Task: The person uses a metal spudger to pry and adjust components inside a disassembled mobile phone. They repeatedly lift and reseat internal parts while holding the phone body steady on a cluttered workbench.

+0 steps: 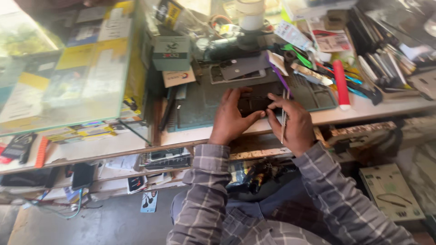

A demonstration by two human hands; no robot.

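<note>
Gripping a small dark phone [252,105] between them, both hands work at the front edge of the table [377,107], on the near part of a dark grey-green work mat [200,102]. The left hand [230,119] lies palm down over the phone's left end, its fingers [234,96] spread flat along the top and its thumb curled against the near side. The right hand [294,123] closes on the phone's right end, thumb and forefinger pinched on it, and the same hand also clasps a thin pale tweezer-like tool [284,119] that stands nearly upright between its fingers. The phone itself is mostly hidden by the hands, so whether it is opened up cannot be told.

Behind the hands on the mat lie a flat grey phone back panel [244,66] and a purple strip-shaped pry tool [279,76]. Toward the table's right edge lies a red cylindrical handle [341,84], with a clutter of green and blue hand tools [349,77] beside it. At the back edge stands a roll of pale tape [250,13]. Along the table's left side stands a glass display case [68,68] filled with yellow and white packets, with a small grey-green box [170,52] just beside it. The person wears a grey checked shirt sleeve [204,181].
</note>
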